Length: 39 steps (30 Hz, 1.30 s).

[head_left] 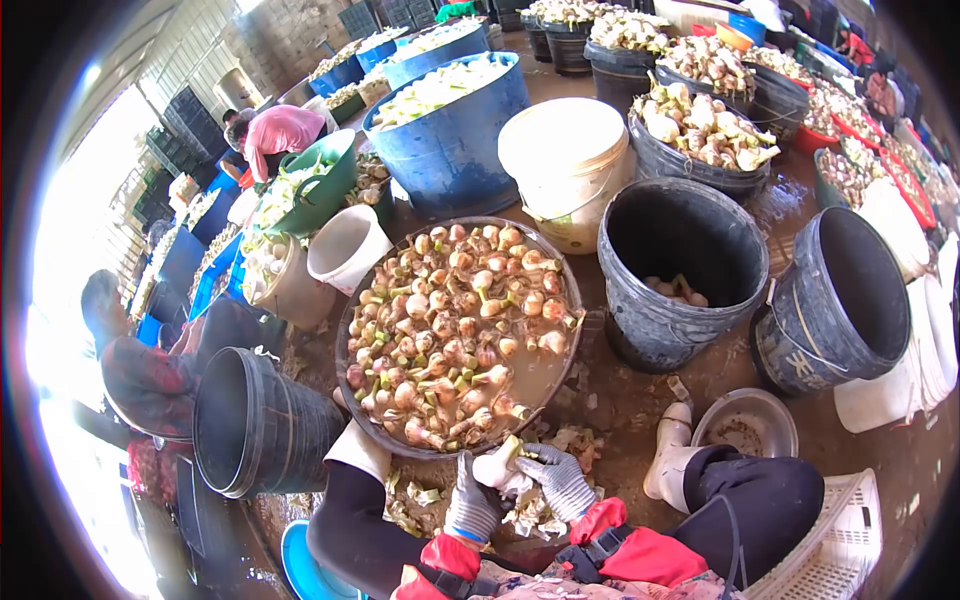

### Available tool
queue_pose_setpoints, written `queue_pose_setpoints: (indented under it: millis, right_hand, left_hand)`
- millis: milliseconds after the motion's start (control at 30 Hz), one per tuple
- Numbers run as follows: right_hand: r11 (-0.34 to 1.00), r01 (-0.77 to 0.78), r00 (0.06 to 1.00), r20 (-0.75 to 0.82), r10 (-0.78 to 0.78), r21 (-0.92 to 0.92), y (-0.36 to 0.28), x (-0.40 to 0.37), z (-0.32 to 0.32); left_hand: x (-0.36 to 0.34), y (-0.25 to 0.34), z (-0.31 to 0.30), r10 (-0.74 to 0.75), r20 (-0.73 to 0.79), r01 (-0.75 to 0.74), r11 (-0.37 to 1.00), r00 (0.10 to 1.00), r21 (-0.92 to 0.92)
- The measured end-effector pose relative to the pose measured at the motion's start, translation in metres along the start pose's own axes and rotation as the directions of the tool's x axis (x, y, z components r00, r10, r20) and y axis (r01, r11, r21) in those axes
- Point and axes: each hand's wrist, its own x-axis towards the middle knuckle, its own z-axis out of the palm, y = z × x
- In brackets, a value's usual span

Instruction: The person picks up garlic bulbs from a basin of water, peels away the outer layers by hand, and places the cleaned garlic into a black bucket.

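Head: L hand (470, 503), R hand (558, 480) both grip garlic bulb (497, 464) nr basin rim (346, 330).

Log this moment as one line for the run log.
left hand: holds garlic bulb | right hand: on same bulb | basin: full of bulbs, ahead of hands | black bucket: few bulbs inside
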Motion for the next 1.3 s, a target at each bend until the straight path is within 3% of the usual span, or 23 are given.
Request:
queue_pose_setpoints:
  millis: [100,133,167,233,300,367,400,467,500,567,633,700,767,800,833,900,967,1000,1033,1100,1233,1267,1300]
  right_hand:
    - [0.998,-0.045,0.999,-0.018,0.044,-0.045,-0.012,-0.006,0.007]
    - [0.997,-0.081,0.996,-0.046,0.081,0.008,-0.005,-0.002,0.003]
    - [0.997,-0.078,0.996,-0.05,0.079,0.009,-0.001,0.001,0.0]
    - [0.999,-0.002,1.0,-0.024,0.001,-0.035,-0.001,0.002,0.0]
    - [0.991,-0.108,0.994,0.026,0.11,-0.085,0.008,0.002,0.0]
    - [0.929,0.235,0.967,0.165,-0.194,-0.286,0.03,0.005,0.002]
    - [0.89,0.268,0.96,0.184,-0.213,-0.368,0.018,0.0,0.005]
    - [0.956,0.157,0.984,0.116,-0.132,-0.249,0.012,0.003,-0.002]
    - [0.992,0.046,0.997,0.059,-0.039,-0.117,0.008,0.005,-0.006]
    - [0.979,0.113,0.994,0.027,-0.109,-0.172,-0.008,-0.001,-0.008]
    - [0.998,0.014,0.999,-0.031,-0.012,0.06,-0.012,-0.001,-0.011]
    - [0.994,0.054,0.998,-0.035,-0.051,0.093,-0.015,0.001,-0.017]
    - [0.912,0.099,0.991,-0.123,-0.054,0.398,-0.025,0.002,-0.024]
    - [0.952,0.243,0.96,-0.184,-0.209,0.186,-0.025,0.004,-0.034]
    - [0.886,0.209,0.966,-0.226,-0.123,0.413,-0.029,0.009,-0.043]
    - [0.862,0.244,0.957,-0.253,-0.141,0.445,-0.01,0.025,-0.066]
    - [0.91,0.116,0.983,-0.176,-0.048,0.398,0.016,0.033,-0.078]
    - [0.901,0.227,0.969,-0.01,-0.248,-0.37,0.033,0.035,-0.081]
    - [0.33,0.323,0.934,0.243,-0.261,-0.887,0.041,0.031,-0.079]
    - [0.38,0.174,0.983,0.183,-0.012,-0.909,0.055,0.027,-0.064]
    - [0.496,0.178,0.959,0.264,0.108,-0.85,0.069,0.028,-0.053]
    - [0.478,0.227,0.957,0.284,0.05,-0.849,0.068,0.026,-0.051]
    - [0.497,0.183,0.965,0.251,0.073,-0.848,0.066,0.027,-0.05]
  left_hand:
    - [0.023,-0.004,-0.006,0.018,-0.076,-0.024,0.997,0.997,-0.076]
    - [0.02,-0.001,-0.011,-0.023,-0.232,0.048,0.994,0.972,0.1]
    - [0.018,-0.004,-0.012,-0.025,-0.229,0.05,0.993,0.973,0.103]
    - [-0.001,-0.008,-0.002,0.234,0.059,-0.241,0.93,0.97,0.278]
    - [-0.001,-0.015,-0.002,0.338,0.038,-0.332,0.887,0.94,0.32]
    - [0.001,-0.019,-0.005,0.534,0.018,-0.495,0.769,0.845,0.404]
    - [0.007,-0.015,-0.012,0.538,0.018,-0.499,0.767,0.843,0.403]
    - [0.018,-0.004,-0.027,0.287,0.131,-0.268,0.952,0.949,-0.146]
    - [0.012,-0.002,-0.018,0.286,0.133,-0.268,0.953,0.949,-0.143]
    - [-0.006,0.002,0.006,0.221,0.085,-0.197,0.954,0.972,-0.228]
    - [-0.006,-0.002,0.004,0.207,0.073,-0.194,0.969,0.976,-0.155]
    - [-0.002,-0.003,0.004,0.192,0.048,-0.182,0.97,0.98,-0.164]
    - [-0.007,0.0,0.003,0.226,-0.061,-0.231,0.967,0.972,-0.107]
    - [-0.002,0.001,-0.004,0.189,-0.123,-0.208,0.965,0.974,-0.163]
    - [0.003,0.006,-0.013,0.15,-0.184,-0.189,0.957,0.971,-0.219]
    - [0.002,0.011,-0.026,0.116,-0.187,-0.161,0.955,0.976,-0.249]
    - [0.001,0.014,-0.029,0.031,-0.226,-0.107,0.937,0.974,-0.333]
    - [-0.007,0.014,-0.027,0.037,-0.095,-0.068,0.935,0.995,-0.349]
    - [-0.007,0.013,-0.022,0.032,-0.095,-0.063,0.937,0.995,-0.344]
    - [-0.002,0.011,-0.011,0.046,-0.105,-0.075,0.953,0.993,-0.294]
    - [0.034,0.014,0.011,0.014,0.062,0.004,0.96,0.998,-0.281]
    - [0.062,0.008,0.009,0.308,0.24,-0.357,0.912,0.921,0.202]
    - [0.072,0.017,0.039,0.261,0.273,-0.311,0.937,0.926,0.16]
